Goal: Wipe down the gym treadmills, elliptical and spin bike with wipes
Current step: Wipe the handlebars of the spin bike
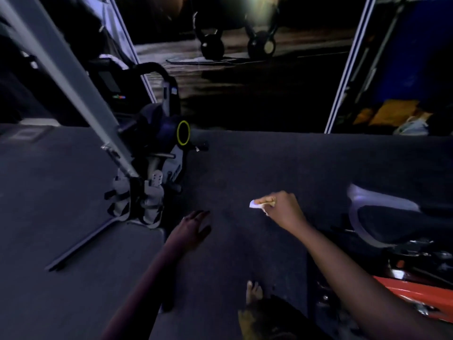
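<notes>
R hand [282, 207] grips crumpled wipe [255, 204], tip pointing left; L hand [196, 229] fingers spread wide.

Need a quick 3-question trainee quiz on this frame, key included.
1. True or false: the left hand holds the wipe.
2. What stands in the far background? A) kettlebells B) a chair C) a ball
3. Fill in: the ring on the spin bike is ____.
Key: 1 false, the right hand holds it; 2 A; 3 yellow.
</notes>
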Motion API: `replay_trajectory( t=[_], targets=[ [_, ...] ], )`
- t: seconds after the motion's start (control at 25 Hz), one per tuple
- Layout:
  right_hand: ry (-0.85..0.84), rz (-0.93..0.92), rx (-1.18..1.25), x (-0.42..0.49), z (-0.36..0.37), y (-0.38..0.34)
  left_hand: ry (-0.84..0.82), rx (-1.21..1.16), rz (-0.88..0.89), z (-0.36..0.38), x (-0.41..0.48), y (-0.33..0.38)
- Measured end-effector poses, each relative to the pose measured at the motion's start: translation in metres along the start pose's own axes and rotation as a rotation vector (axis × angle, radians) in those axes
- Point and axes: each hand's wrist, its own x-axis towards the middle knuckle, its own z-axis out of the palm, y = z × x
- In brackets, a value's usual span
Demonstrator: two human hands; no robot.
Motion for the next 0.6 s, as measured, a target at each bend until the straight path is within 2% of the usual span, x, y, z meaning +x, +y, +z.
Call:
replay_trajectory(
  t=[0.16,0.32,0.48,0.6],
  targets=[
    [0.093,0.055,0.043,0.092,-0.024,0.016,-0.097,0.039,0.148,-0.024,0.132,0.016],
    [0.249,0.121,0.088,0.191,-0.081,0.038,-0.093,-0.031,0.28,-0.059,0.261,0.061],
    [0.381,0.254,0.021,0.241,-0.136,0.067,-0.106,-0.059,0.428,-0.067,0.359,0.119],
    [0.564,0.355,0.009,0.266,-0.18,0.105,-0.188,-0.036,0.589,-0.06,0.443,0.192]
  ],
)
